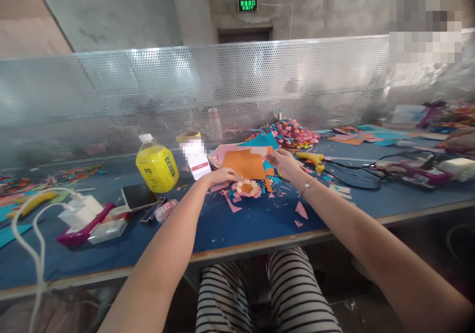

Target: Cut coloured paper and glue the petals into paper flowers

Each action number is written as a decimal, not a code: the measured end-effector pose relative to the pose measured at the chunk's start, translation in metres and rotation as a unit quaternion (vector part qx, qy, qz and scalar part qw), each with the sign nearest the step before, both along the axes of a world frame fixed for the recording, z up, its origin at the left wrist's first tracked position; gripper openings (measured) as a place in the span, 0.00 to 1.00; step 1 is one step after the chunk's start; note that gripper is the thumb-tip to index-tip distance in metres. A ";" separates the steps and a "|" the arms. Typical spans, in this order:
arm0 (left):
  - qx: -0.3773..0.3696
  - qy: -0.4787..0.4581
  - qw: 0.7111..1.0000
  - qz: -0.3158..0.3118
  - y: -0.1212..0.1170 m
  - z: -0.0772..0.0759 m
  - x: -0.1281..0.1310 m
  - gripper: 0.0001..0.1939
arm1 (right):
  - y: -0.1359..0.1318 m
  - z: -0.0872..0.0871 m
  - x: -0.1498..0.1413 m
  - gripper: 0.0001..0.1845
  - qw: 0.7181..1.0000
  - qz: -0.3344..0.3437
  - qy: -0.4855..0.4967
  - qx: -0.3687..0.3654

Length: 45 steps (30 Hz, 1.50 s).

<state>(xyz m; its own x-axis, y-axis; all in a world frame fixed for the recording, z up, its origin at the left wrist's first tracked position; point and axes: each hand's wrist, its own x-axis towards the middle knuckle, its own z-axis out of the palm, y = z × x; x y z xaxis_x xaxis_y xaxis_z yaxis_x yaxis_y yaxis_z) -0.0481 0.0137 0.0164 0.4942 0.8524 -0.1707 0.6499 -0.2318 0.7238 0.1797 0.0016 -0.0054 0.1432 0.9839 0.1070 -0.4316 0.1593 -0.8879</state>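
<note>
An orange sheet [243, 164] lies over pink and blue sheets in front of me. My left hand [223, 175] rests at its lower left edge, fingers stretched out. At the sheet's upper right corner, my right hand [284, 162] is closed, with thumb and fingers pinching a small orange piece [270, 150]. Whether that piece is joined to the sheet I cannot tell. Just below the sheet sits a flower-like paper piece [248, 188] with pale petals and an orange centre. Pink scraps [301, 209] and tiny cuttings surround it.
A yellow-filled bottle [156, 167], a lit phone [198, 165], a dark phone [138, 197] and a power strip [87, 226] stand left. Behind lies a colourful pile [291, 134]. A yellow glue gun [311, 160] with a black cord lies right. Another person's hand [460, 140] shows far right.
</note>
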 end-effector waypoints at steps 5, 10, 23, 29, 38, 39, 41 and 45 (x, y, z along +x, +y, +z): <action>0.015 0.061 0.996 -0.063 -0.009 0.004 0.010 0.17 | 0.000 0.002 0.004 0.11 1.000 0.000 0.009 -0.015; 0.017 0.040 0.994 -0.103 -0.018 0.006 0.021 0.16 | -0.003 0.004 0.003 0.12 1.000 0.009 0.005 -0.008; 0.181 -0.247 0.952 0.029 -0.012 0.006 0.022 0.16 | -0.001 0.002 0.007 0.12 0.999 0.024 0.028 0.002; 0.201 -0.315 0.921 0.110 -0.013 0.006 0.025 0.17 | -0.009 0.004 0.002 0.09 0.996 0.069 0.059 0.007; 0.113 -0.472 0.863 0.139 -0.006 0.005 0.020 0.15 | -0.005 0.005 0.007 0.08 0.995 0.051 0.085 -0.007; 0.098 -0.491 0.854 0.143 -0.006 0.005 0.020 0.15 | -0.005 0.004 0.007 0.08 0.995 0.053 0.083 -0.002; 0.065 -0.524 0.834 0.159 -0.006 0.006 0.021 0.14 | -0.007 0.004 0.005 0.09 0.996 0.063 0.071 0.007; 0.023 -0.551 0.814 0.181 -0.007 0.005 0.022 0.10 | -0.013 0.003 -0.003 0.10 0.995 0.089 0.039 0.015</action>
